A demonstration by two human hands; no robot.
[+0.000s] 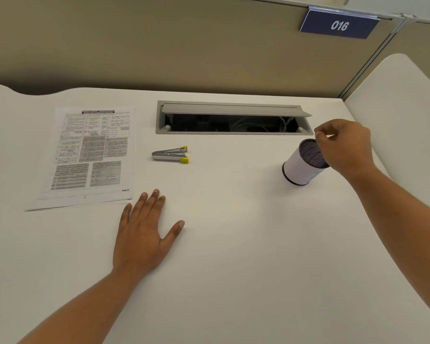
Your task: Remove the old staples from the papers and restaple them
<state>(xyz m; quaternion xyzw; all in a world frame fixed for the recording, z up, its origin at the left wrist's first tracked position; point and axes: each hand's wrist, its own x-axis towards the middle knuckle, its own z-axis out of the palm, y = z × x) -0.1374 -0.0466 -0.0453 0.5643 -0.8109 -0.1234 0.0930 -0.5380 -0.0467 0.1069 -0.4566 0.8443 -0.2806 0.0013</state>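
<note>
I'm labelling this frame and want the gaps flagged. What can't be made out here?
All in the head view:
Whether the right hand pinches anything: hidden by its curled fingers.
Contents of the cup: dark inside, rim partly behind that hand.
Any staples in the papers: too small.
The print on the papers: blurred.

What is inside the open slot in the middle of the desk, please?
Inside the slot a pale looped cable shows against a dark cavity. The raised grey flap covers the back part, so the rest cannot be seen.
</note>
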